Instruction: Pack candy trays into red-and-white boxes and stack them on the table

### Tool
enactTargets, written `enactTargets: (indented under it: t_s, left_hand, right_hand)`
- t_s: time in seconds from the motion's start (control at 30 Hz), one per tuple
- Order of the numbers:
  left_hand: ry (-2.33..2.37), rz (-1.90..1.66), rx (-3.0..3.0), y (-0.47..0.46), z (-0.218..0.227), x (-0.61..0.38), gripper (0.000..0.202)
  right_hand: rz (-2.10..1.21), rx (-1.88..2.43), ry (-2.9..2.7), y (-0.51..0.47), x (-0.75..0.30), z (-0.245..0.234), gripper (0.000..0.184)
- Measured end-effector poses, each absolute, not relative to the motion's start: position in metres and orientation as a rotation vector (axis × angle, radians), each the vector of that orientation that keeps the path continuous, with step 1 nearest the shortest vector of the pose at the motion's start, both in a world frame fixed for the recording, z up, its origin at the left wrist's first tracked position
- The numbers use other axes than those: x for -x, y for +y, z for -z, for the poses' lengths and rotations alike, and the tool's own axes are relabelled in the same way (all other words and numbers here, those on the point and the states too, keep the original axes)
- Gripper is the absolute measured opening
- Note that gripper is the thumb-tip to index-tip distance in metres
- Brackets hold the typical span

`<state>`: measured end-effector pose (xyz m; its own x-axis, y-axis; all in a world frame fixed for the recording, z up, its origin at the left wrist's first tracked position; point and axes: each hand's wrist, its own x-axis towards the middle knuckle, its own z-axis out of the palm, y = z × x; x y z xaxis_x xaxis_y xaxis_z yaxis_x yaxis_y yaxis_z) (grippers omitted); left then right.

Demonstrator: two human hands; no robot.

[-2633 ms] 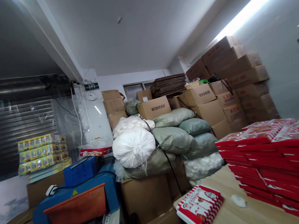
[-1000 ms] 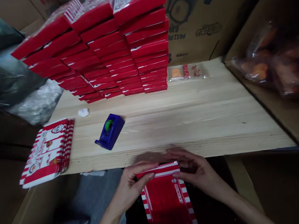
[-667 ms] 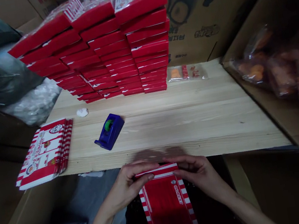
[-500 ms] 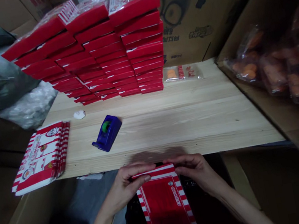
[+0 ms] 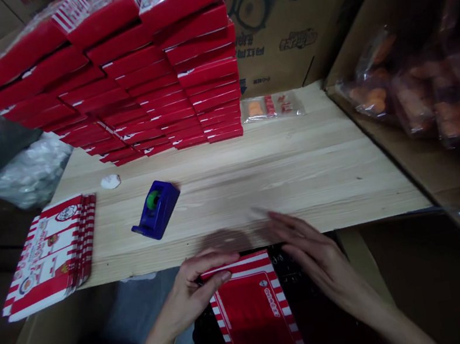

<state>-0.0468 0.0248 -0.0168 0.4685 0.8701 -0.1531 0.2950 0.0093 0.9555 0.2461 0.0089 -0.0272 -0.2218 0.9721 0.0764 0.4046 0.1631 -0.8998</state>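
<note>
My left hand [image 5: 197, 287] pinches the top left edge of a flat red box with white stripes [image 5: 251, 304], held on my lap just below the front edge of the wooden table [image 5: 301, 171]. My right hand [image 5: 315, 252] is off the box, fingers stretched out and spread, hovering over the table's front edge to the right of the box. A blue tape dispenser [image 5: 154, 209] sits on the table to the upper left of my hands.
A tall stack of red wrapped boxes [image 5: 127, 71] fills the back left of the table. Flat striped cartons [image 5: 49, 257] lie at the left edge. A small clear packet [image 5: 269, 107] and white scrap [image 5: 110, 182] lie nearby. Cardboard boxes with orange bagged goods [image 5: 421, 96] stand right.
The view swung down from the storeroom to the table. My right hand has let go of the striped box and moved up and right, fingers spread. The left hand still holds it.
</note>
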Motion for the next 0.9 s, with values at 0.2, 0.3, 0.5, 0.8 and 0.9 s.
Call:
enactTargets:
  t_s: [0.2, 0.3, 0.5, 0.8, 0.9]
  left_hand:
    - [1.061, -0.461, -1.807, 0.022, 0.01, 0.043, 0.041]
    - [1.031, -0.386, -1.92, 0.021, 0.005, 0.036, 0.046]
    - [1.014, -0.444, -1.907, 0.024, 0.004, 0.025, 0.044]
    - [1.006, -0.45, -1.776, 0.026, -0.004, 0.021, 0.034]
    - [1.096, -0.499, -1.765, 0.035, -0.011, 0.009, 0.02]
  right_hand:
    - [-1.24, 1.201, -1.576, -0.001, -0.223, 0.027, 0.031]
    - [-1.233, 1.174, -1.563, -0.002, -0.221, 0.035, 0.029]
    - [-1.252, 1.167, -1.373, -0.01, -0.215, 0.038, 0.028]
    - [-1.334, 1.153, -1.411, -0.005, -0.214, 0.034, 0.02]
    - [-1.385, 1.142, -1.381, -0.006, -0.209, 0.033, 0.023]
